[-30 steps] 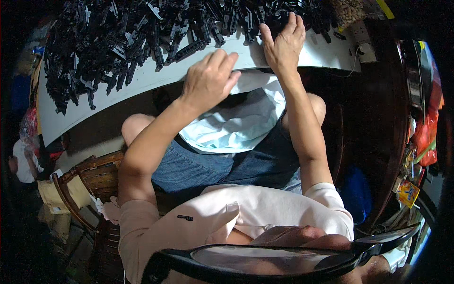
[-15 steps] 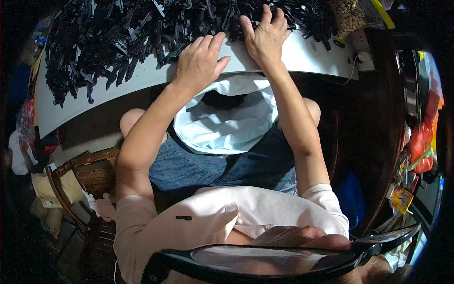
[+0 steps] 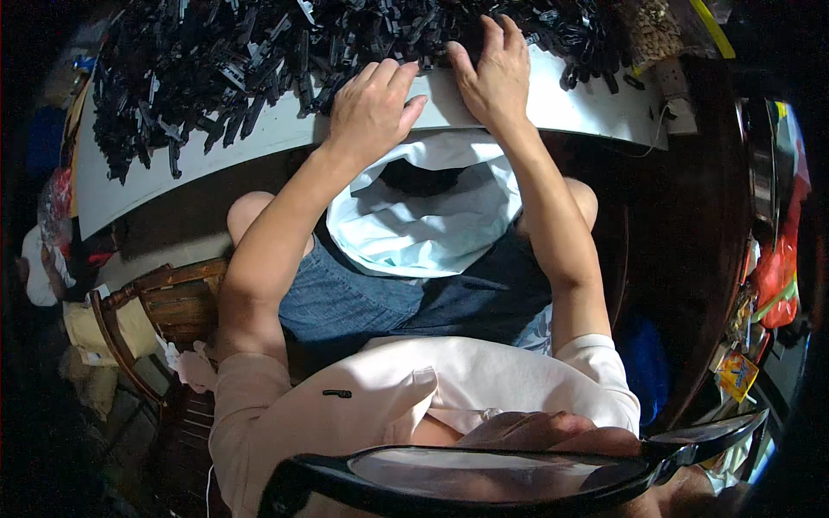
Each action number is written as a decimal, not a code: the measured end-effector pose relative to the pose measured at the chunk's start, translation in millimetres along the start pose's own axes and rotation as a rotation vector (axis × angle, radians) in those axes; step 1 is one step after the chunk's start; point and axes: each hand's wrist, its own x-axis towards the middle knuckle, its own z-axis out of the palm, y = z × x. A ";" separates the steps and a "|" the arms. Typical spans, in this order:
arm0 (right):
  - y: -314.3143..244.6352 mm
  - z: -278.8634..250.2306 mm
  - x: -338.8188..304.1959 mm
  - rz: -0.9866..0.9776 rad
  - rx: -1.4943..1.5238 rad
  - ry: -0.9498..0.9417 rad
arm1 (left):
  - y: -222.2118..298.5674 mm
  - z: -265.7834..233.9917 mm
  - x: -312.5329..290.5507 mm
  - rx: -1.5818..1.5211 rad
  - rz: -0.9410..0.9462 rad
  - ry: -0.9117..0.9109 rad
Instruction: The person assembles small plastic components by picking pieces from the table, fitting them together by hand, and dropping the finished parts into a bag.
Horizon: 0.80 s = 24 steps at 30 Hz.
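Note:
A heap of small black plastic clips or parts (image 3: 250,65) covers the far side of the white tabletop (image 3: 294,129). My left hand (image 3: 371,105) rests at the heap's near edge, fingers stretched forward and thumb apart, with nothing visible in it. To its right, my right hand (image 3: 494,79) reaches to the parts with thumb and fingers spread; its fingertips lie against the heap. Below the table's near edge, between my forearms, a white bag (image 3: 423,246) gapes on my lap, its inside partly dark.
A wooden chair (image 3: 181,302) stands at the left. On the right are a white socket block with a cord (image 3: 678,112), a bag of tan pieces (image 3: 654,30) behind it, a red plastic bag (image 3: 777,289) and a yellow-orange packet (image 3: 737,375).
The whole view has shifted slightly to the right. Both hands stay at the heap's near edge, with only small movement of the fingers.

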 end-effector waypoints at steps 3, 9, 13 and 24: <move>-0.5 -7.3 -6.1 -0.011 0.034 -0.023 | -1.8 -4.1 -4.3 0.006 -0.001 -0.011; 5.9 -13.5 -4.2 -0.101 0.070 0.099 | -3.7 -3.0 -8.0 -0.038 -0.024 -0.008; -5.6 -36.5 8.8 -0.029 0.251 0.165 | -6.9 1.4 -8.2 -0.092 -0.027 0.017; -25.4 -47.8 -36.7 0.057 0.622 -0.055 | 7.9 -16.7 -23.3 -0.042 -0.023 -0.015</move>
